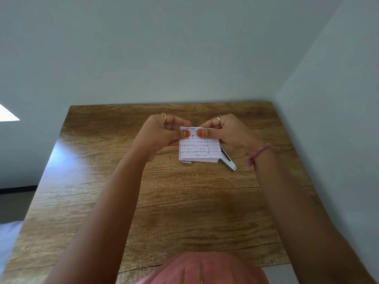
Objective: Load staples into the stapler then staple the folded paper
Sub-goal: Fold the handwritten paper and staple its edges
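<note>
A folded sheet of lined paper with handwriting is held above the wooden table, its lower edge close to the tabletop. My left hand pinches its upper left part, thumb on the front. My right hand pinches the upper right part the same way. A white and black stapler lies on the table just behind and to the right of the paper, partly hidden by it. No loose staples are visible.
The wooden table fills the middle of the view and stands against light walls at the back and right. Its left edge drops to the floor. Pink clothing shows at the bottom.
</note>
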{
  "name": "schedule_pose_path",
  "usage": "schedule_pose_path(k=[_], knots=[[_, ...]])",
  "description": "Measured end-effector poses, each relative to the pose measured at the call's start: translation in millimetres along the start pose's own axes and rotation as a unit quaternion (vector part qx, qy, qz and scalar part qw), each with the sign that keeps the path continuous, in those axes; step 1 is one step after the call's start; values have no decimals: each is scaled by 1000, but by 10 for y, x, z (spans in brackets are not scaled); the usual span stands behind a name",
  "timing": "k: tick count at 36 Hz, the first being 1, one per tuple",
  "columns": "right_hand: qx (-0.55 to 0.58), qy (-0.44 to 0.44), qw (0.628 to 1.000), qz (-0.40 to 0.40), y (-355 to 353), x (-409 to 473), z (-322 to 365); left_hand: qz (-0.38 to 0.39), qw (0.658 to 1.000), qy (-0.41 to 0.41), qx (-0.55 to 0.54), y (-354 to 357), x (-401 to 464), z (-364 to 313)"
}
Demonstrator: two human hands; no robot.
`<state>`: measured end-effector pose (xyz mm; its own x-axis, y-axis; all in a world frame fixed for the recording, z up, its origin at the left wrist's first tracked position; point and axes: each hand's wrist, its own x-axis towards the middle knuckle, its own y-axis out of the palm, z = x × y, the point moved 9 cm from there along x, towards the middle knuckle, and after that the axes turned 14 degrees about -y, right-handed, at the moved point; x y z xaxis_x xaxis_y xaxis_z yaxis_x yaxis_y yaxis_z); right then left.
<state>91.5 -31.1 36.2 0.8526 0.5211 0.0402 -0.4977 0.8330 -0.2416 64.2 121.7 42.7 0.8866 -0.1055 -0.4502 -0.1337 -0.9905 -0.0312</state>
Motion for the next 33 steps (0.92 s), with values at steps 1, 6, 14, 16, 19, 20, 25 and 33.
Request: schedule_pose_path(k=[1, 6, 14, 16, 19, 20, 25, 33], knots=[[8, 0, 1000, -6, 8, 5, 5, 0, 1000, 0, 1, -8, 7, -1], [29, -4, 998, -47, -11, 34, 18, -11, 999, -9, -30, -48, 41, 7], [-5, -13, 996, -91, -84, 52, 61, -25, 993, -35, -114, -45, 75, 101], [-18, -15, 995, -94, -98, 55, 73, -31, 991, -48, -117, -28, 90, 141], [-21, -16, 995, -95, -94, 49, 99, -69, 992, -20, -100, -26, 86, 128], [-21, -15, 995, -94, -92, 46, 110, -89, 992, -6, -91, -30, 75, 111], [-21, 9, 998, -65, -29, 40, 142, -155, 986, 46, -30, 0, 33, 7], [53, 51, 997, -37, -33, 33, 109, -227, 963, 120, 83, -16, -59, -223]])
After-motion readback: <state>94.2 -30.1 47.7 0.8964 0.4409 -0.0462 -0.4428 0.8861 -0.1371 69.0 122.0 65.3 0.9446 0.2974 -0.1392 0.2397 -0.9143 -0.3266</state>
